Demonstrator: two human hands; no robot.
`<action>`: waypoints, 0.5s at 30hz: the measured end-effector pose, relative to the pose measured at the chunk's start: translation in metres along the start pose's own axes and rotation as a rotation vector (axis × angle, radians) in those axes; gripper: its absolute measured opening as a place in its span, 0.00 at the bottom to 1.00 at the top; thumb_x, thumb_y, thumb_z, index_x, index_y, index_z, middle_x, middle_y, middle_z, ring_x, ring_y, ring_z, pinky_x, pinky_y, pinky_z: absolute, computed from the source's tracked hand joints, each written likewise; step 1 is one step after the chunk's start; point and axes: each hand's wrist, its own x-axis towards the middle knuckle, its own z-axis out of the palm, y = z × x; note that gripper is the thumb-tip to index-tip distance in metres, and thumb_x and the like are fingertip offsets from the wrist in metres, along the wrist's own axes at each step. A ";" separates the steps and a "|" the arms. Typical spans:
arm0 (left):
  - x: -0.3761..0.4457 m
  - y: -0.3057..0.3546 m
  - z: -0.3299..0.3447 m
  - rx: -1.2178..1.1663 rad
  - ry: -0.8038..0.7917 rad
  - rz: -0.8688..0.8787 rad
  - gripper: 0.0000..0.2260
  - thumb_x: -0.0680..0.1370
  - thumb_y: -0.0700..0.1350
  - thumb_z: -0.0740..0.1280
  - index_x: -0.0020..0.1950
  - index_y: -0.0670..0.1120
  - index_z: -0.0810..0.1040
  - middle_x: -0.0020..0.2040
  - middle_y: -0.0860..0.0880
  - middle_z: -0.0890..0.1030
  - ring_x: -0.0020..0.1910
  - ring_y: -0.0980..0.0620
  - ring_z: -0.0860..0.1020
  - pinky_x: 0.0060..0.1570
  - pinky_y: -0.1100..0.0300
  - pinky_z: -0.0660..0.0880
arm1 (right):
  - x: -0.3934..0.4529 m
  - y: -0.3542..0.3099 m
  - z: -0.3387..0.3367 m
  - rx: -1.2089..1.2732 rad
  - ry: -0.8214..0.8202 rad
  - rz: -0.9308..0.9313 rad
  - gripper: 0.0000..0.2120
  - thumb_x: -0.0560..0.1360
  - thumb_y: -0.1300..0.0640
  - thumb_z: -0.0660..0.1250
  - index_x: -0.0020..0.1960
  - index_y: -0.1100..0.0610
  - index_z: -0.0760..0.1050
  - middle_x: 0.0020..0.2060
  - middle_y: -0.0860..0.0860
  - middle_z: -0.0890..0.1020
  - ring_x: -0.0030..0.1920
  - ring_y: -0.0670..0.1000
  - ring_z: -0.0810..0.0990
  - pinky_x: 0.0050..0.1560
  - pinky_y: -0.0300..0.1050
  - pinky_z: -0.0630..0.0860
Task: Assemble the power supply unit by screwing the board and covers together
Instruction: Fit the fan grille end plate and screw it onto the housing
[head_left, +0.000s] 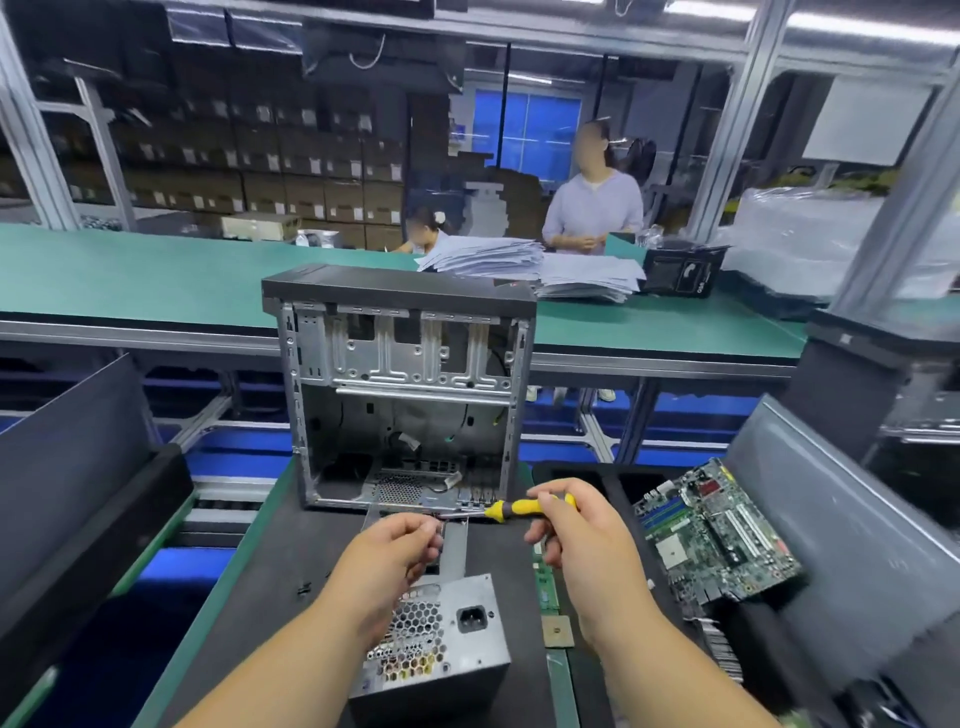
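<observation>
**Yellow handle up, screw going onto the tip**

Yellow-and-black plastic, that's the handle of the small screwdriver (524, 508), pinched sideways in the right hand (576, 525), with its thin shaft pointing left. The left hand (396, 545) has its fingers curled at the tip, apparently seating a screw there; the screw itself is too small to make out. Both hands hover above the grey metal power supply box with the honeycomb vent (441, 644), which sits on the dark counter (291, 561) directly below, socket face up, so the next move is likely straight down onto it. Behind stands the open silver-and-black computer case (400, 389); off to the right lies a green circuit board (722, 535), well clear.
</observation>
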 end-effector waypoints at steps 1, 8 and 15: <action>-0.001 -0.001 0.002 0.000 0.024 -0.005 0.07 0.80 0.41 0.67 0.45 0.45 0.84 0.40 0.49 0.84 0.36 0.57 0.79 0.37 0.63 0.74 | -0.001 -0.001 -0.003 0.005 0.006 0.000 0.10 0.80 0.55 0.62 0.43 0.46 0.79 0.31 0.51 0.81 0.29 0.47 0.71 0.37 0.45 0.70; -0.007 -0.005 0.013 -0.017 0.006 -0.024 0.05 0.80 0.40 0.67 0.47 0.43 0.82 0.38 0.49 0.82 0.35 0.57 0.78 0.36 0.64 0.73 | -0.010 0.001 -0.020 0.024 -0.017 0.021 0.09 0.80 0.57 0.62 0.45 0.53 0.79 0.31 0.52 0.81 0.29 0.46 0.72 0.34 0.40 0.70; -0.011 -0.010 0.013 0.012 -0.013 -0.071 0.04 0.79 0.39 0.69 0.46 0.42 0.83 0.39 0.48 0.83 0.35 0.56 0.79 0.34 0.65 0.74 | -0.014 0.005 -0.028 0.006 -0.023 0.029 0.10 0.79 0.58 0.61 0.43 0.52 0.79 0.30 0.51 0.79 0.31 0.47 0.72 0.34 0.40 0.71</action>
